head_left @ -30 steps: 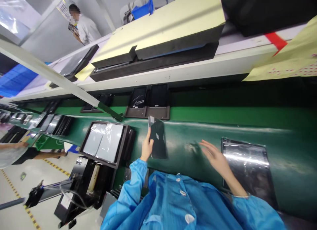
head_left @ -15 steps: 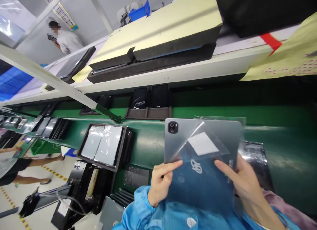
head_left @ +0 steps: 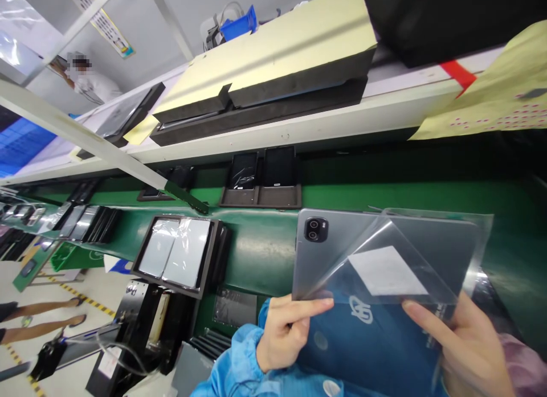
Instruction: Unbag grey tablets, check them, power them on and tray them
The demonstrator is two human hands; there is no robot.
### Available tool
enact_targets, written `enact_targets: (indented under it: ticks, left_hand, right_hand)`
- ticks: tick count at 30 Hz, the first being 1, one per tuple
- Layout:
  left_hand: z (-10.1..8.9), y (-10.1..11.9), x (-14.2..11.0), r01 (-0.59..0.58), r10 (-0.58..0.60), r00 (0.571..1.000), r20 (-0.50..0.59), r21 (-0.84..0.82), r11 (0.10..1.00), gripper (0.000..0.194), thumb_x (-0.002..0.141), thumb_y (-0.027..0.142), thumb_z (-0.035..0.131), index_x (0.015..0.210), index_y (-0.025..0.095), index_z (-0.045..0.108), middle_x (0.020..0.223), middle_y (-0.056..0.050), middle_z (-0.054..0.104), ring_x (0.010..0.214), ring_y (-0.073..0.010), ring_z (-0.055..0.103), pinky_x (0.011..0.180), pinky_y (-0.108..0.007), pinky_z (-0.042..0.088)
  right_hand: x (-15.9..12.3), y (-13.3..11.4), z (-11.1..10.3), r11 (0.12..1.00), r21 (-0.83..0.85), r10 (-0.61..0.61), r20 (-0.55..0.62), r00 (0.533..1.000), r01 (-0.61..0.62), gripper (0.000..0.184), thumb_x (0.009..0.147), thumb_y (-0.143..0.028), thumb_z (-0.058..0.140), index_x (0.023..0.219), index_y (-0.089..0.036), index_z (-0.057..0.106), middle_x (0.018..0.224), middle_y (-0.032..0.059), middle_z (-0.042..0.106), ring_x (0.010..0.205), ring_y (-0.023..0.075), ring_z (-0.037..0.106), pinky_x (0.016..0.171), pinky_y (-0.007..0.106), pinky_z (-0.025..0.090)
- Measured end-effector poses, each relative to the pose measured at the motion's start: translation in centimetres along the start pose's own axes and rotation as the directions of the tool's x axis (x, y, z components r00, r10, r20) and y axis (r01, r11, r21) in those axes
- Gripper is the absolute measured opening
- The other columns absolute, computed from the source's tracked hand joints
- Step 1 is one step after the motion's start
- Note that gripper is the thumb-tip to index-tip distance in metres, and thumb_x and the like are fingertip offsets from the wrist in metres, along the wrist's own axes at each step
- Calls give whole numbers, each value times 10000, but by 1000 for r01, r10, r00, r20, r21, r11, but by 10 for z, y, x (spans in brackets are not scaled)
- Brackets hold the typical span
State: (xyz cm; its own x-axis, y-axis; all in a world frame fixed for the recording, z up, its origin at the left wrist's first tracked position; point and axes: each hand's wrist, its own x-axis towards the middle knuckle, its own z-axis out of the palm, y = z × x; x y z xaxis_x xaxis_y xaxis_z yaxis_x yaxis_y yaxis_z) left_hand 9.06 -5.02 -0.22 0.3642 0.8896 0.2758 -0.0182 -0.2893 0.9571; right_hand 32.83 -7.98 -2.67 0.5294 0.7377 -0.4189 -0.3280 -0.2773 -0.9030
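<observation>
A blue-grey tablet is held in front of me, its back and twin-lens camera facing up. Clear plastic film covers part of the back, and its upper edge is folded over diagonally. A white label shows on the film. My left hand grips the left edge, index finger stretched across the back. At the right edge my right hand clasps the tablet and film, its thumb pressed on the back below the label. The fingers underneath are hidden.
A tray with two film-covered tablets stands left on the green bench. Behind lies another tray with two dark tablets. A white post slants across the left. Foam blocks rest on the shelf. Other people are farther away.
The tablet has come closer to my view and shifted right and slightly down, together with both hands. Both keep their hold. The person at the back has changed posture.
</observation>
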Motion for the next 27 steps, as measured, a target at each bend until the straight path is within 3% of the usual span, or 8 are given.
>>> enact_targets:
  ticks: [12, 21, 27]
  left_hand:
    - [0, 8, -1, -8, 11, 997, 70, -38, 999, 431, 1033, 172, 476, 1360, 377, 668, 1304, 6, 734, 1167, -169, 725, 1005, -229, 569]
    - [-2, 13, -1, -13, 14, 994, 107, -10, 1000, 422, 1046, 213, 460, 1420, 312, 627, 1345, -42, 714, 1174, -181, 721, 995, -232, 560]
    - [1, 9, -3, -16, 17, 996, 86, -2, 1000, 405, 1039, 215, 472, 1391, 300, 654, 1296, -48, 739, 1110, -179, 750, 951, -227, 581]
  right_hand:
    - [-11, -15, 8, 995, -100, 8, -68, 998, -15, 516, 395, -503, 899, 856, -323, 753, 830, 45, 804, 751, 359, 760, 562, 387, 664]
    - [-10, -20, 11, 999, -52, 1, 16, 1000, 0, 481, 468, -478, 918, 895, -309, 774, 896, 32, 817, 813, 293, 772, 585, 252, 631]
    - [-12, -23, 9, 999, -21, 29, -11, 1000, -29, 470, 411, -400, 942, 832, -300, 760, 849, 21, 813, 785, 280, 774, 606, 228, 631]
